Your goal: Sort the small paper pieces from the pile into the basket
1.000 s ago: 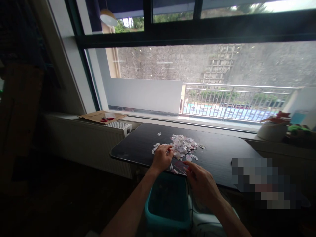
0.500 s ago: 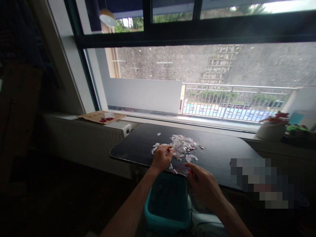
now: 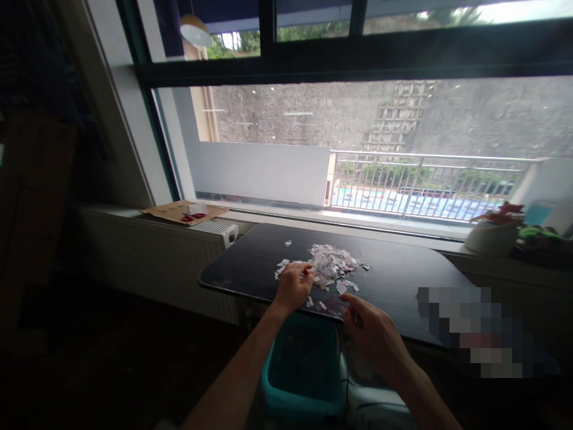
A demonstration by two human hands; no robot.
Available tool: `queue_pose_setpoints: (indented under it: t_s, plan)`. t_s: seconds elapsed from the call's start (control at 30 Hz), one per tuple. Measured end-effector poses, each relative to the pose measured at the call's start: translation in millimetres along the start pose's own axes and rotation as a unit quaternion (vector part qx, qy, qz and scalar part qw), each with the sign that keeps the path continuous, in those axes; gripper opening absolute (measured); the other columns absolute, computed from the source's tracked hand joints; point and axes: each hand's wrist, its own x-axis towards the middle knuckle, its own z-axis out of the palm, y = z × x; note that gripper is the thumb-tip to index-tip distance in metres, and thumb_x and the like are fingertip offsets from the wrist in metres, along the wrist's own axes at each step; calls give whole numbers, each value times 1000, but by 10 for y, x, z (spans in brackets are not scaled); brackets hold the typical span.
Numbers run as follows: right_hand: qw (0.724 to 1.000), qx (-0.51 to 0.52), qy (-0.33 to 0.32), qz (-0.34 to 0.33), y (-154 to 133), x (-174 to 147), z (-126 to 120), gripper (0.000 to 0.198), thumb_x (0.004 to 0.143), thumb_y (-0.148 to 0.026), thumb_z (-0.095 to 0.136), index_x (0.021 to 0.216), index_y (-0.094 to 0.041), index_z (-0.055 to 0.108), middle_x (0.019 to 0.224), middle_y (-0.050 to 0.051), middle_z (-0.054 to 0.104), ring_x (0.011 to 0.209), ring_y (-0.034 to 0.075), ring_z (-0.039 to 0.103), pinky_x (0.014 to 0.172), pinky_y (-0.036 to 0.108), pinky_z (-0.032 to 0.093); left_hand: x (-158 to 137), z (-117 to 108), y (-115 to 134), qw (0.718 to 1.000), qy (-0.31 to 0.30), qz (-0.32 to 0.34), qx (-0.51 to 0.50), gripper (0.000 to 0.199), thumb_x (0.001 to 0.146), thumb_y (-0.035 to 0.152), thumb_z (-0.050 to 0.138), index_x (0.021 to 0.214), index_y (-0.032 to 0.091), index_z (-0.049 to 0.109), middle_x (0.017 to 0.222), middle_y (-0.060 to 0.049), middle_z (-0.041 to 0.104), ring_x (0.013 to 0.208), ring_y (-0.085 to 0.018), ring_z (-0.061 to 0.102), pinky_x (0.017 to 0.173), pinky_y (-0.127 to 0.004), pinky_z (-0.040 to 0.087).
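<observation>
A loose heap of small white paper scraps (image 3: 331,263) lies on the dark table (image 3: 398,269). My left hand (image 3: 295,283) rests at the heap's near left edge, its fingers curled in among the scraps. Whatever they may hold is hidden. Near the table's front edge, my right hand (image 3: 369,322) pinches a thin, see-through sheet with pinkish marks (image 3: 335,306), perhaps plastic. A few scraps lie between the two hands, beside this sheet. Below the table edge, under my hands, stands a teal plastic bin (image 3: 304,406) with a dark interior.
Red-handled scissors (image 3: 193,217) lie on brown paper (image 3: 168,211) on the sill at left, above a radiator (image 3: 179,257). A white pot (image 3: 492,236) stands on the right sill. A blurred-out patch (image 3: 474,334) covers something at the table's right end.
My right hand has shifted slightly to the right, and the clear sheet with it. The left hand stays almost where it was.
</observation>
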Motion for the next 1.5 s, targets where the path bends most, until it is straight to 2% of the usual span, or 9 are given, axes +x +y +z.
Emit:
queue_pose_setpoints:
  t_s: [0.17,0.3,0.43,0.73,1.03,1.5]
  plan:
    - [1000,2,-3,21,30,26,-24,33,83,-22,39,110,-22,58,80,3,66,65,15,60,59,24,42,-1,8,-7,1000,-1,-5,-3,20,77,22,52,92,16,65,82,-5,65,88,-19,55,81,-31,46]
    - [999,30,-19,9,-10,56,13,34,83,-20,39,112,-23,56,83,3,66,67,15,59,60,23,41,1,9,-9,1000,-1,-3,-1,20,77,21,52,91,15,64,82,-5,65,87,-19,55,82,-32,45]
    - [997,58,-51,6,-41,64,31,34,81,-19,41,110,-24,57,75,1,65,61,14,57,56,22,39,-4,2,-1,1000,-2,-4,0,20,77,22,52,92,17,64,83,-5,65,87,-19,55,82,-31,45]
    - [997,56,-56,25,-21,68,2,34,81,-21,41,111,-23,57,71,0,63,60,14,56,56,22,38,-2,4,-1,1000,-4,-6,-3,21,78,22,52,92,16,64,83,-5,65,88,-19,55,82,-31,45]
    - [997,19,-31,69,76,80,-29,36,81,-25,39,112,-23,57,76,1,65,64,16,59,59,24,39,2,7,-4,1000,-1,-5,-2,20,77,23,52,92,17,65,82,-5,65,88,-19,55,81,-31,45]
    - [996,52,-55,52,57,101,-41,35,81,-25,40,111,-24,57,73,0,64,62,14,58,59,23,39,-1,17,-14,1000,2,-4,0,20,77,22,53,92,17,64,83,-5,65,88,-19,55,81,-30,46]
